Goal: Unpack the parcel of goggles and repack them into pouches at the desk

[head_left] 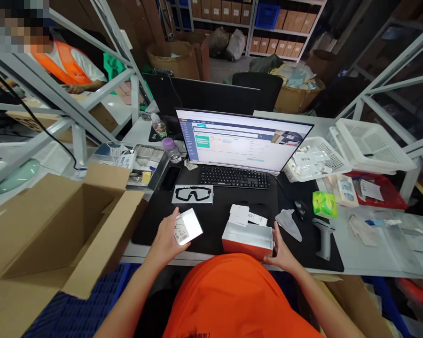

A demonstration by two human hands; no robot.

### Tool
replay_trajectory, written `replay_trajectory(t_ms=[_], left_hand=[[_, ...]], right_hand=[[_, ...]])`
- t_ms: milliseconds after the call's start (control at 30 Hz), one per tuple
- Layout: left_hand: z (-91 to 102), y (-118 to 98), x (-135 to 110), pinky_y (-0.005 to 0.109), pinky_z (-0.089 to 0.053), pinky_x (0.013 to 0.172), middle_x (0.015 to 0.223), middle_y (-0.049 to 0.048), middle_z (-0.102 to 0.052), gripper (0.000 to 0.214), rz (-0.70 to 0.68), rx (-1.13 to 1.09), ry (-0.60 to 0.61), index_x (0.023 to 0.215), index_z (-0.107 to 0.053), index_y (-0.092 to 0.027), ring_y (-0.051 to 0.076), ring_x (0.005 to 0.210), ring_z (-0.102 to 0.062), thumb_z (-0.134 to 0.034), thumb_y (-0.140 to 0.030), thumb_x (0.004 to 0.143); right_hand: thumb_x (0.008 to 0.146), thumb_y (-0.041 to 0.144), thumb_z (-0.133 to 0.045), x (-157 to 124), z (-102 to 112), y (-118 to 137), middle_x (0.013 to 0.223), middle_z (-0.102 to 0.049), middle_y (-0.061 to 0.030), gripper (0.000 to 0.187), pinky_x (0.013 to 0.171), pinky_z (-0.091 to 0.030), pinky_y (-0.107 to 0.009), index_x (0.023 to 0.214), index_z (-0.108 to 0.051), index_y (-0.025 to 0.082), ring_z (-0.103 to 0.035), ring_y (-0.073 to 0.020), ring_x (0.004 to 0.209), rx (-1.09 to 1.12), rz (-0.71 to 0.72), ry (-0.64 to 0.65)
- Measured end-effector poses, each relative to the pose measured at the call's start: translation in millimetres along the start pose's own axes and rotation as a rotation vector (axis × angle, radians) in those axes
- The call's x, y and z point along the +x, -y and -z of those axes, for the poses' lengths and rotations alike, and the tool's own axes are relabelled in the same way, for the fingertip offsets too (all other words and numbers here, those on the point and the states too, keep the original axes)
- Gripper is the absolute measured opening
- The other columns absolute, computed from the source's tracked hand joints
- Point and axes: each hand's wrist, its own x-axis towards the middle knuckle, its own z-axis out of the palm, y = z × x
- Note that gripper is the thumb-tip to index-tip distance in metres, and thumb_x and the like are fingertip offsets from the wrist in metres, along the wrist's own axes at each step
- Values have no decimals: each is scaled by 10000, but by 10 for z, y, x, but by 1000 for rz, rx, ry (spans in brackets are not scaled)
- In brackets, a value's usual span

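My left hand (166, 240) is closed around a small white box (188, 227) with printed text and a barcode on its side, held above the black desk mat. In front of my body stands an open box (246, 240), orange outside and white inside. At its right end is my right hand (281, 249), fingers along the side and thumb by the front corner. Paper cards (239, 215) lie at the open box's back edge. A flat box with a picture of glasses (192, 194) lies below the keyboard (234, 177).
A large open carton (102, 230) stands at the left. Behind the keyboard is a monitor (239, 141). On the right are a clear plastic bag (288, 224), a mouse (299, 209), a barcode scanner (323, 239) and white baskets (373, 141). A co-worker in an orange vest (65, 65) sits far left.
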Motion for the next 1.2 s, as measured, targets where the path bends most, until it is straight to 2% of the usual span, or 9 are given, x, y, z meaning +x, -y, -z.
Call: replay_trajectory(t_ms=[233,400,567,633,733,867,967,1067,1200], left_hand=[[177,299,197,608,-24,1260,1531,149,-483,1083,-92,162,175,1546,-348,-246,389,1467,-379,-838,-282,581],[-19,29,97,690,-20,1228,1601,230,-363,1089,-213,340,85,1531,-410,-197,464,1515,-247,-905,-309,567],[-686,-278,-167,615,-92,1272,1601,104,-423,652,-485,96,265,1427,-581,-303,374,1511,-320,-741,-227,800],[-1050,-208,-206,595,-214,1257,1566,101,-474,539,-548,68,342,1349,-648,-294,337,1468,-410,-611,-109,845],[-1497,21,-194,566,-348,1205,1535,117,-513,375,-627,258,262,1151,-727,-242,306,1441,-455,-570,-61,864],[-1743,214,-188,518,-361,1203,1546,120,-503,186,-684,374,194,1021,-729,-199,287,1469,-417,-616,-118,898],[-1776,206,-226,470,-347,1212,1557,126,-488,176,-679,398,140,997,-724,-187,272,1496,-377,-579,-112,932],[-1808,169,-260,455,-362,1200,1534,131,-514,141,-682,430,78,912,-716,-182,278,1480,-403,-591,-119,931],[-1856,152,-283,434,-403,1169,1480,115,-573,176,-682,455,26,773,-675,-177,275,1447,-449,-601,-95,910]], right_hand=[[717,428,-816,-47,-93,-324,1582,-269,-270,1347,1237,-222,-598,1622,146,164,-282,-395,1514,-399,100,-34],[736,498,-825,41,-414,-434,1622,-206,-227,1314,1239,-254,-564,1630,106,254,-269,-394,1525,-367,90,3],[761,372,-798,32,-370,-328,1680,-153,-165,1186,1206,-329,-557,1639,-2,311,-280,-383,1524,-347,58,112],[767,220,-735,1,-224,-211,1680,-178,-165,1106,1199,-352,-533,1646,-66,284,-304,-364,1516,-429,94,179],[779,43,-557,29,34,14,1547,-433,-156,887,1177,-401,-500,1603,-302,245,-446,-290,1425,-563,210,166],[874,13,-442,347,223,291,1309,-650,-151,503,1074,-493,-498,1280,-685,185,-580,-267,1247,-804,395,54],[920,58,-496,719,205,436,1411,-631,-127,350,1050,-506,-472,1081,-782,179,-573,-292,1275,-1026,515,326],[955,133,-542,1035,130,530,1547,-525,-75,309,963,-544,-401,1128,-782,221,-631,-268,1182,-1153,579,599],[954,158,-564,1255,-10,569,1634,-405,-11,327,852,-556,-325,1185,-760,281,-677,-238,1100,-1213,543,724]])
